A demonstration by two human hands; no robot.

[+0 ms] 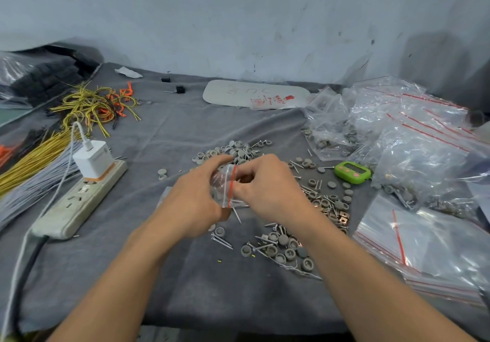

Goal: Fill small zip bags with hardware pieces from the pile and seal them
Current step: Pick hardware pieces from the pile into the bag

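Note:
A small clear zip bag (224, 186) with a red seal strip is held above the grey cloth at the centre. My left hand (193, 198) grips its body from the left. My right hand (265, 185) pinches the bag's mouth edge from the right; whether it also holds a piece is hidden. Grey round caps and screws lie in a pile (236, 152) just behind the hands. More pieces spread to the right (326, 201) and in front (281, 246). A lone screw (236, 215) lies under the bag.
A stack of empty zip bags (424, 241) lies at the right, filled and loose bags (397, 129) behind it. A green timer (351, 172) sits right of the pile. A power strip with charger (87, 185) and wire bundles (87, 108) occupy the left.

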